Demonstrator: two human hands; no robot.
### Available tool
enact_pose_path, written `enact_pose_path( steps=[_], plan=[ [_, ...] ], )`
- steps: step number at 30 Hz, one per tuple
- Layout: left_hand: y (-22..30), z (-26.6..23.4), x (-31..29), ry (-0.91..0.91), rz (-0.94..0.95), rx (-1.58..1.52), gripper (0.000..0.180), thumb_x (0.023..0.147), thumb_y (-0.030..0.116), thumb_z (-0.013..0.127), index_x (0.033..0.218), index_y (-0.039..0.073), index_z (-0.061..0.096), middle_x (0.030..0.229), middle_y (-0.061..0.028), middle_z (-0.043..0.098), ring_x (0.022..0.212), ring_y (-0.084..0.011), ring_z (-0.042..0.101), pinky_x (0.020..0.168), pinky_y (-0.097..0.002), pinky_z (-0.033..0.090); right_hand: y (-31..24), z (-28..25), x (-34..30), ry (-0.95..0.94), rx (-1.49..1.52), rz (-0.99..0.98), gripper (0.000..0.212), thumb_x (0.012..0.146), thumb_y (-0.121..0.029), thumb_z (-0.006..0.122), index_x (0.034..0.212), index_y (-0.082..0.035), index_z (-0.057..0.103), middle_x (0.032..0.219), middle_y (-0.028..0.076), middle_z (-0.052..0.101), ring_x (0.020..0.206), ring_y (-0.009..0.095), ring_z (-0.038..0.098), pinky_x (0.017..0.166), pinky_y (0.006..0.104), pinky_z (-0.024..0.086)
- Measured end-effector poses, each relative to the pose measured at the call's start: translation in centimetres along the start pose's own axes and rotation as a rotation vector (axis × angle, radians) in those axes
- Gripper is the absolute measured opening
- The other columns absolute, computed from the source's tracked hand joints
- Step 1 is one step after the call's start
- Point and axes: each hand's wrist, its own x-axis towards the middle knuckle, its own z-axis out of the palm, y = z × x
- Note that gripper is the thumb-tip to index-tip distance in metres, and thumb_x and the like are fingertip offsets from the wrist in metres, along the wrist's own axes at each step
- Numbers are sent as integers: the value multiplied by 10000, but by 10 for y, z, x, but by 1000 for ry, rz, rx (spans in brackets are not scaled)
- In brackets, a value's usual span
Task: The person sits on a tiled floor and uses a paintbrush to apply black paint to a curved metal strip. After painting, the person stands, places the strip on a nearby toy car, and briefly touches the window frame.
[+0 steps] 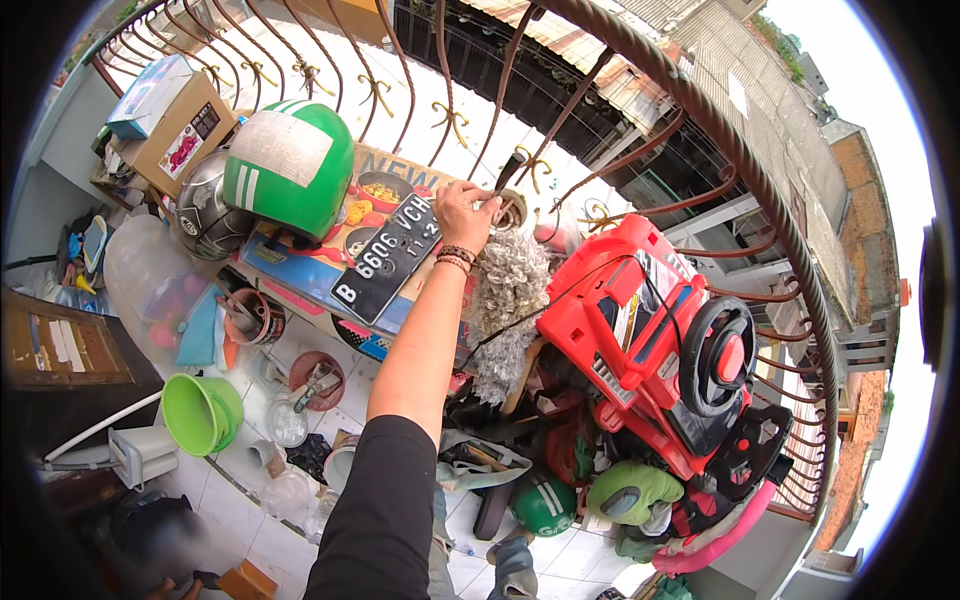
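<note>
My left hand (465, 215), with beaded bracelets at the wrist and a black sleeve, reaches up over a cluttered pile by the railing. Its fingertips are pinched on a thin black tapered piece (508, 173), whose kind I cannot make out. Beside the hand, a black number plate (385, 257) lies tilted on a printed cardboard box (290, 268). A round beige thing with a hollow opening (513, 210) is just right of the fingers. Nearer me, a grey shaggy duster (508, 290) hangs next to the forearm. My right hand is out of view.
A twisted metal railing (735, 140) curves around the far side and right. A green helmet (290, 165) sits on the left, a red toy car (640, 330) on the right. A green bucket (203, 412) and plastic containers crowd the tiled floor. Someone is partly visible at lower left.
</note>
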Motion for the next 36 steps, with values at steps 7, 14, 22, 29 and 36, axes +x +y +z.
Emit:
enact_pose_path(
  steps=[7,14,22,29,36],
  plan=[
    [-21,21,-11,-108,-114,65,247,648,363,798,777,162,738,1094,2,560,1126,-224,433,970,-451,279,12,5,12,10,140,65,271,945,-226,479,1114,-43,585,940,122,592,775,290,551,657,414,471],
    [-28,30,-16,34,-70,-16,186,675,340,781,752,177,736,1062,0,562,1105,-240,438,942,-460,278,43,5,28,34,398,160,286,951,-240,483,1132,-40,579,951,114,595,770,286,549,652,409,472],
    [-18,14,-1,68,-58,-24,178,690,313,781,778,165,735,1035,-6,571,1079,-224,455,918,-428,303,-35,7,-8,111,-43,-96,298,956,-247,492,1098,6,562,808,66,537,723,173,490,561,334,445],
    [-27,25,-9,31,-241,-119,195,677,320,791,794,171,741,1077,8,567,1137,-219,426,961,-464,270,-16,19,8,63,-59,-123,263,956,-222,487,1067,4,563,764,55,523,643,159,470,511,319,417],
    [-39,17,-22,83,-244,-198,237,641,324,813,760,143,718,1044,11,592,1092,-231,469,937,-459,302,36,40,17,22,72,-3,230,952,-197,487,1051,-3,559,728,50,511,567,153,456,464,306,386]
  ],
)
